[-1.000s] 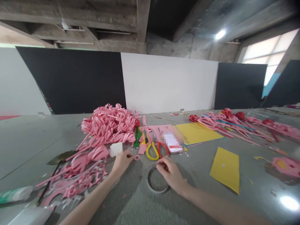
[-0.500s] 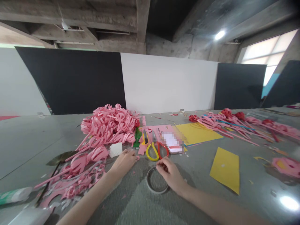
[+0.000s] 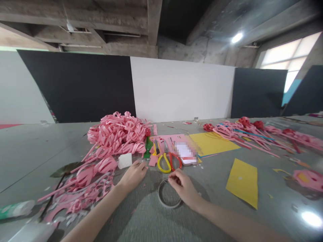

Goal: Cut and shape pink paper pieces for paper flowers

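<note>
My left hand (image 3: 133, 174) rests on the grey table with its fingers curled round a small pink paper piece that barely shows. A white folded paper (image 3: 124, 160) lies just beyond it. My right hand (image 3: 184, 187) pinches the far edge of a thin roll of tape (image 3: 168, 198) lying flat on the table. Yellow-handled scissors (image 3: 163, 162) and red-handled scissors (image 3: 174, 159) lie just past both hands.
A heap of pink paper loops (image 3: 118, 134) and pink cut-outs (image 3: 83, 188) fill the left. Yellow sheets (image 3: 243, 181) lie at right, with more pink and red paper flowers (image 3: 252, 131) beyond. A phone (image 3: 186, 153) lies on pink paper.
My left hand has drawn the small pink ring into its closed fingers and shifted slightly right. The right hand has stayed on the tape roll.
</note>
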The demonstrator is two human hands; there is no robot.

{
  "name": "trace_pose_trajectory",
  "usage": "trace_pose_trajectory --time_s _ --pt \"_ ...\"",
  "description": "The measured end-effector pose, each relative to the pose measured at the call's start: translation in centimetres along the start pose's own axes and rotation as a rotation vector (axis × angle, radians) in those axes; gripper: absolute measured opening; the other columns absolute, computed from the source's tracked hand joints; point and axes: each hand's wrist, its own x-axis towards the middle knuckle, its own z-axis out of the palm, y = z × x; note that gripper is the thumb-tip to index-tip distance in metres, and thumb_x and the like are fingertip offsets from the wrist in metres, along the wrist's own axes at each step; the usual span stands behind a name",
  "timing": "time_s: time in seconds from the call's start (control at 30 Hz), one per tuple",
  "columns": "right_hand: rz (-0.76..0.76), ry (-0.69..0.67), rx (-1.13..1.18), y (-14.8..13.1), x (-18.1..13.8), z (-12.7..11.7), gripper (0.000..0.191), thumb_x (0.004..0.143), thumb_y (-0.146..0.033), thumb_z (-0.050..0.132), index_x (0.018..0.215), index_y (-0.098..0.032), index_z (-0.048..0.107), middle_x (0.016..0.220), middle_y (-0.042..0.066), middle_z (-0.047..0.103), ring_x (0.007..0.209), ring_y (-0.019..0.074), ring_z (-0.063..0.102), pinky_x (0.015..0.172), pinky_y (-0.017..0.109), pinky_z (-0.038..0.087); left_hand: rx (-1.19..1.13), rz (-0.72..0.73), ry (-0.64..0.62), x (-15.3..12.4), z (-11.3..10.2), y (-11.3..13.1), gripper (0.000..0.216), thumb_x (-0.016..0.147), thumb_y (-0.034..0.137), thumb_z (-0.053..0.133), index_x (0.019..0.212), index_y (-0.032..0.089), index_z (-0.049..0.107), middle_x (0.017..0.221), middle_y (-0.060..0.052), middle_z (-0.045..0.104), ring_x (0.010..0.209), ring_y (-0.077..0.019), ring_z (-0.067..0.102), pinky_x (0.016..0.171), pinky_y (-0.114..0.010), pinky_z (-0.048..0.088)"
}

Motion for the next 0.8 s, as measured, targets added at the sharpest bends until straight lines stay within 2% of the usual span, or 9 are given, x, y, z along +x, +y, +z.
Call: trace_pose_trajectory --time_s 0.17,0.3,0.4,0.5,0.8 --pt "-0.003 0.006 -0.003 0.1 0.1 0.0 0.011 0.077 -0.023 0.047 0.074 -0.016 0.054 0.072 0.001 0.051 0.063 0.0110 0.049 0.059 0.022 0.039 0.032 -0.156 0.028 -0.7 -0.6 -2.5 0.026 0.083 0.011 0.033 0.084 0.013 0.058 0.082 -0.009 0.056 0.086 -0.0223 0.048 0.075 -0.035 0.033" --pt "-0.020 0.007 -0.010 0.2 0.0 0.1 0.011 0.078 -0.024 0.046 0.073 -0.016 0.053 0.072 0.001 0.050 0.063 0.0106 0.048 0.059 0.022 0.038 0.024 -0.207 0.036 -1.3 0.7 -3.6 0.030 0.082 0.007 0.029 0.081 0.013 0.058 0.080 -0.009 0.055 0.087 -0.0232 0.046 0.075 -0.037 0.033" --pt "-0.026 -0.003 -0.019 0.2 0.0 0.1 0.013 0.079 -0.025 0.046 0.073 -0.016 0.053 0.072 0.000 0.049 0.063 0.0103 0.048 0.059 0.021 0.038 -0.016 -0.207 0.024 -1.3 1.9 -3.6 0.027 0.078 0.005 0.034 0.069 0.014 0.058 0.072 -0.007 0.054 0.081 -0.0214 0.046 0.072 -0.034 0.033" --pt "-0.030 -0.009 -0.023 0.1 0.1 0.1 0.014 0.079 -0.025 0.046 0.073 -0.016 0.053 0.072 0.000 0.049 0.063 0.0102 0.048 0.059 0.021 0.038 -0.061 -0.206 0.024 -1.2 2.4 -3.4 0.026 0.076 0.004 0.037 0.065 0.015 0.057 0.068 -0.004 0.053 0.078 -0.0194 0.047 0.070 -0.032 0.034" --pt "-0.055 -0.020 -0.048 0.0 0.0 0.0 0.010 0.078 -0.021 0.047 0.072 -0.016 0.053 0.071 0.000 0.048 0.062 0.0102 0.046 0.059 0.022 0.037 -0.208 -0.310 0.019 -0.7 1.1 -2.8 0.029 0.081 0.019 0.038 0.069 0.015 0.064 0.074 -0.006 0.058 0.072 -0.0166 0.053 0.073 -0.031 0.035"
